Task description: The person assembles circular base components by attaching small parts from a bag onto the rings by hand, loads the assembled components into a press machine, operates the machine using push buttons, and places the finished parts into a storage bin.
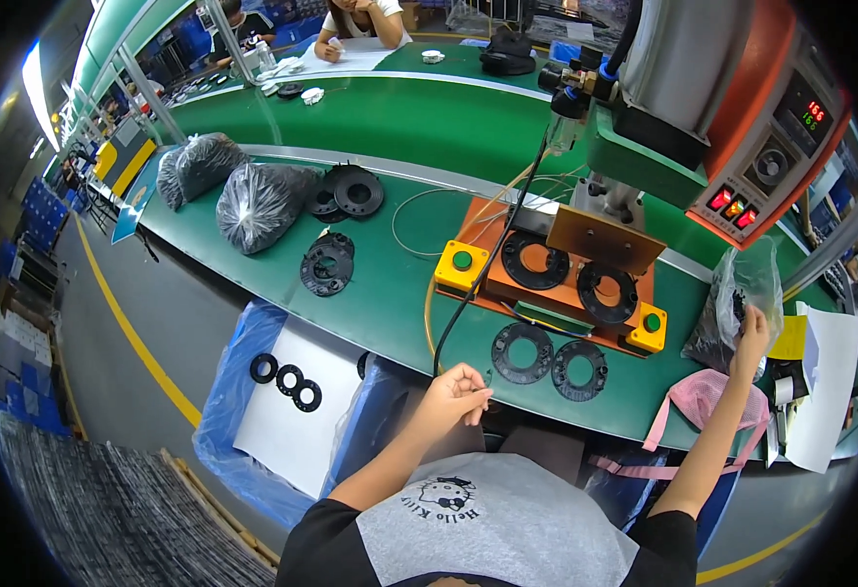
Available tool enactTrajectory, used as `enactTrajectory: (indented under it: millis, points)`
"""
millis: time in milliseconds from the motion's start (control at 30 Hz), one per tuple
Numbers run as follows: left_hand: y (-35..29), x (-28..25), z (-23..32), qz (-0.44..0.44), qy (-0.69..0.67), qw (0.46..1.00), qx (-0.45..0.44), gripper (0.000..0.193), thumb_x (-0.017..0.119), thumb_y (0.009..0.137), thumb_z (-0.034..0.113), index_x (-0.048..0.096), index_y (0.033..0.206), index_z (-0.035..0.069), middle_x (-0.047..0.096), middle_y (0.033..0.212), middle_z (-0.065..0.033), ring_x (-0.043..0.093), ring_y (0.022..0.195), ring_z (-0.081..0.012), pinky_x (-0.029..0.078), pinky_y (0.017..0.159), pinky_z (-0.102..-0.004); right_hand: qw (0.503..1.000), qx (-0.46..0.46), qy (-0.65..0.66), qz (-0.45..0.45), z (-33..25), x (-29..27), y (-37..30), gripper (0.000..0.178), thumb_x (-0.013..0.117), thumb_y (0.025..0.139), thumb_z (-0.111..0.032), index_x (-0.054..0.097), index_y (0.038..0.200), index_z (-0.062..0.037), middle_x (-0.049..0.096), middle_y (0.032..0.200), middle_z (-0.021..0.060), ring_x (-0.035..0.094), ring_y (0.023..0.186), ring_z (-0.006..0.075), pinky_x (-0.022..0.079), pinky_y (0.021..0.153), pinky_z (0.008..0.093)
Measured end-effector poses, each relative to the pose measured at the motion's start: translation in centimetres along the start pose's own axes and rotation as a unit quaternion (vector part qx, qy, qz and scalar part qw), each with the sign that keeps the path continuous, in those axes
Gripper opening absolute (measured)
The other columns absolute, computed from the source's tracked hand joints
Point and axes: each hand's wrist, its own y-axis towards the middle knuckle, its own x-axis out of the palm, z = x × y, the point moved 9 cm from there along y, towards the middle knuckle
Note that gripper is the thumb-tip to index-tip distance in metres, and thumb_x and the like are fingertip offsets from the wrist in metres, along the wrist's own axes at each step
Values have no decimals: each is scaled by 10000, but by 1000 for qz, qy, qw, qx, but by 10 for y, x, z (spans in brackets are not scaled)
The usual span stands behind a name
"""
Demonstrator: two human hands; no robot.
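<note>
Fingers of the left hand (452,399) are pinching together, lower centre of the head view; whether they are grasping anything is impossible to tell. Centre right, the right hand (753,335) is touching a clear bag (720,328), its grip unclear. Between them, two black discs (545,354) are lying on the green table (399,303).

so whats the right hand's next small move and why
Probably draw the right hand from the clear plastic bag of dark pieces toward two flat black rings on the green table: that hand is at the bag, while the rings lie between it and the left hand.
</note>
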Motion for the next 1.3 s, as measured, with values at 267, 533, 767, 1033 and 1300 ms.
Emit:
enactTrajectory:
  millis: [267,533,767,1033,1300]
  points:
    - [14,23,-4,-51,-18,999,5,109,551,869,32,519,956,-25,581,814,-85,606,679,-149,492,605,-251,901,148,317,-257,-59,91,-144,87,546,831,-62,553,912,-31,476,764,-18,391,609,50,324,534,184]
    - [11,11,-7,-24,-15,999,28,106,561,854,-4,500,935,-35,609,847,-147,633,709,-190,515,618,-272,851,201,350,-335,-66,145,-221,117,563,799,22,539,913,10,584,858,83,568,734,157,455,648,248]
    - [8,10,-5,-9,2,999,47,118,571,849,-3,492,934,-29,617,841,-155,639,715,-202,514,617,-269,826,236,384,-340,-77,166,-247,52,575,835,-16,546,871,9,602,767,109,611,631,176,495,558,256]
    - [4,14,-4,-23,-2,999,26,94,579,840,-8,535,920,-31,601,797,-91,593,648,-135,485,588,-244,833,238,364,-341,-68,167,-255,69,625,803,-15,564,829,3,569,700,53,520,538,104,428,500,218]
    - [0,25,1,-44,42,998,10,108,603,839,25,579,936,-16,579,774,-25,522,622,-65,415,551,-193,822,181,212,-496,-82,183,-286,58,635,793,-17,603,838,0,599,748,28,542,631,81,443,578,209]
